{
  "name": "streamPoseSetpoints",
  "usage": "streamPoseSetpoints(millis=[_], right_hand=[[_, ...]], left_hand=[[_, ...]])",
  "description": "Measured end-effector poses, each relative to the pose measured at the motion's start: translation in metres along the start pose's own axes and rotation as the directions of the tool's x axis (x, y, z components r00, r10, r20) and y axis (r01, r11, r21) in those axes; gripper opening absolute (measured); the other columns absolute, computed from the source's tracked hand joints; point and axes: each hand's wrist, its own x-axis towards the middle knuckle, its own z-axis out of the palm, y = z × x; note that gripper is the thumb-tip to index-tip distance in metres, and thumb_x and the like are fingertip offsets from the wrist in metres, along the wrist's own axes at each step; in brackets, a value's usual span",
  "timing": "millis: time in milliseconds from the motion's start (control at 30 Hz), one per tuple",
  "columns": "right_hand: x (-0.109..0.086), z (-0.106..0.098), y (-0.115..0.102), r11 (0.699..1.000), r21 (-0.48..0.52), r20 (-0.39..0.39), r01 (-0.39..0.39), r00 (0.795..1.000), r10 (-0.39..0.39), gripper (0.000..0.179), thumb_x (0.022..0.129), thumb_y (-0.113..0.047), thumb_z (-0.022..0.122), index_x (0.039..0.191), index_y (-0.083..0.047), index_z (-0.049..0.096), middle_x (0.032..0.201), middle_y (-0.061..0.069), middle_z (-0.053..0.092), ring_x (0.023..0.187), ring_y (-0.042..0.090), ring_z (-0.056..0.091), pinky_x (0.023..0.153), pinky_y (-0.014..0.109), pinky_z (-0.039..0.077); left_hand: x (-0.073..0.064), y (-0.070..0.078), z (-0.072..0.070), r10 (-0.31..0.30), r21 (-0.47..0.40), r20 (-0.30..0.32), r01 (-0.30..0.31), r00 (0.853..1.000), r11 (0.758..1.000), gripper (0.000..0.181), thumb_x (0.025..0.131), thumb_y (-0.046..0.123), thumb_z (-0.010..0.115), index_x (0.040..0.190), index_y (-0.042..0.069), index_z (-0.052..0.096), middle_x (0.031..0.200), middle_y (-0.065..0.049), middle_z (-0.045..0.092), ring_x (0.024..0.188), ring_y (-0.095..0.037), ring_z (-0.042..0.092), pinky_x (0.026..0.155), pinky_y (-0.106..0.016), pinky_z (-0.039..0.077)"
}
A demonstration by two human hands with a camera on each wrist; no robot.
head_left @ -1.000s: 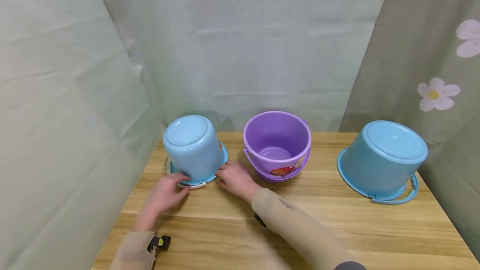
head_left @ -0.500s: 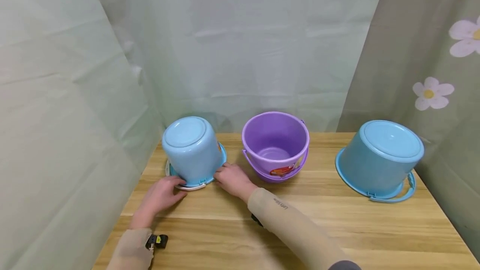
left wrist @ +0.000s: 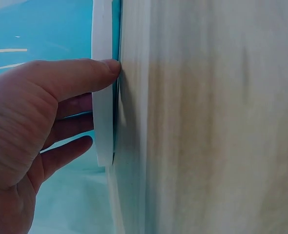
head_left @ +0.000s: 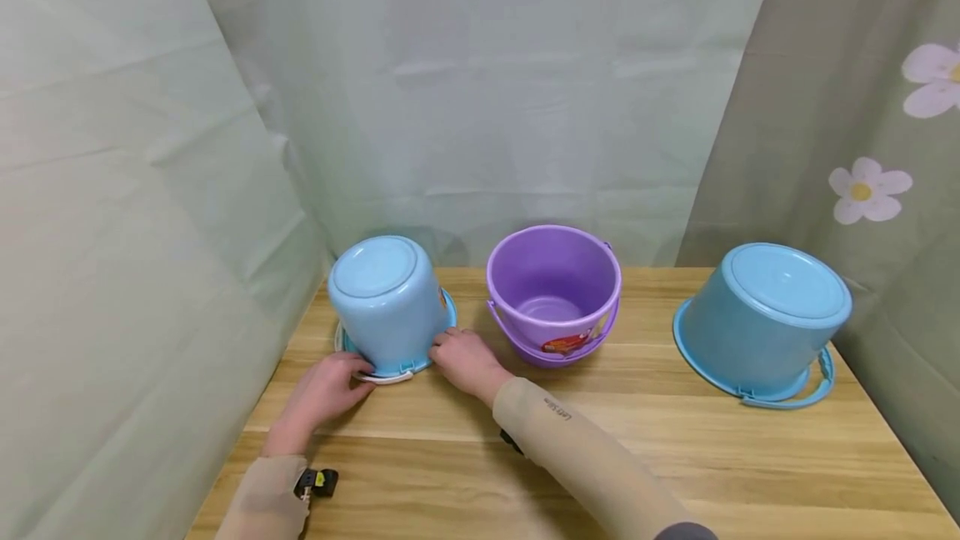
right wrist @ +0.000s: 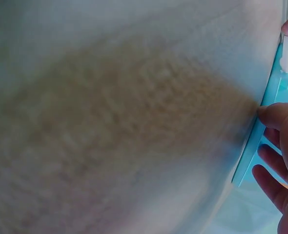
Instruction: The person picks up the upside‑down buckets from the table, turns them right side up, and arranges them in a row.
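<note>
An upside-down light-blue bucket (head_left: 386, 307) with a white handle (head_left: 386, 377) stands at the left of the table in the head view. At the front left of its rim, my left hand (head_left: 326, 394) pinches rim and handle. The left wrist view has the thumb of my left hand (left wrist: 41, 102) laid across the white handle (left wrist: 103, 126), the other fingers behind it. My right hand (head_left: 468, 361) grips the rim's front right. In the right wrist view, the thumb of my right hand (right wrist: 285, 141) touches the edge of the blue rim (right wrist: 251, 144).
To the right of that bucket, an upright purple bucket (head_left: 553, 298) stands with its handle lowered. Another upside-down blue bucket (head_left: 772, 323) is at the table's right, its blue handle (head_left: 817, 390) on the wood. Pale curtains (head_left: 525, 90) hang behind the wooden table (head_left: 675, 448).
Both hands have stayed at the bucket's rim, with the left fingers and thumb settling closer on it. The whole view has shifted slightly; the buckets look unmoved.
</note>
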Motion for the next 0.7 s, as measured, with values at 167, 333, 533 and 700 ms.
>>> streamPoseSetpoints(millis=[167, 333, 533, 700], right_hand=[[-0.0006, 0.0013, 0.0003, 1.000, 0.009, -0.021, -0.004, 1.000, 0.004, 0.006, 0.101, -0.030, 0.075, 0.100, -0.028, 0.081, 0.100, -0.010, 0.070, 0.095, 0.012, 0.064, 0.075, 0.028, 0.053], [-0.0002, 0.0002, 0.0017, 1.000, 0.012, -0.013, 0.002, 1.000, -0.002, 0.006, 0.101, -0.028, 0.075, 0.100, -0.027, 0.080, 0.100, -0.009, 0.070, 0.094, 0.013, 0.064, 0.074, 0.028, 0.053], [-0.0001, -0.0029, 0.0035, 0.999, 0.036, -0.011, -0.003, 1.000, 0.004, 0.005, 0.099, -0.024, 0.076, 0.102, -0.026, 0.080, 0.102, -0.008, 0.070, 0.097, 0.014, 0.065, 0.077, 0.029, 0.054], [-0.0018, -0.0030, 0.0057, 0.998, 0.055, -0.023, -0.004, 1.000, 0.005, 0.008, 0.096, -0.024, 0.080, 0.103, -0.027, 0.079, 0.103, -0.009, 0.070, 0.098, 0.013, 0.066, 0.081, 0.030, 0.054]], left_hand=[[0.0007, 0.0007, 0.0000, 0.001, -0.003, 0.003, -0.001, 1.000, 1.000, 0.017, 0.082, 0.017, 0.094, 0.094, 0.014, 0.082, 0.093, 0.003, 0.075, 0.085, -0.019, 0.071, 0.075, -0.042, 0.061], [0.0008, 0.0006, 0.0006, -0.007, -0.008, -0.001, 0.007, 1.000, 1.000, 0.018, 0.080, 0.016, 0.094, 0.094, 0.014, 0.083, 0.093, 0.002, 0.076, 0.086, -0.020, 0.071, 0.076, -0.043, 0.062], [-0.0003, 0.0026, -0.0001, 0.017, -0.009, -0.020, -0.018, 1.000, 1.000, 0.019, 0.079, 0.017, 0.095, 0.093, 0.014, 0.083, 0.092, 0.003, 0.075, 0.085, -0.019, 0.070, 0.075, -0.042, 0.062], [-0.0034, 0.0030, -0.0004, 0.051, 0.002, -0.042, -0.051, 0.998, 0.999, 0.020, 0.078, 0.020, 0.096, 0.092, 0.017, 0.082, 0.093, 0.006, 0.073, 0.085, -0.015, 0.068, 0.074, -0.039, 0.061]])
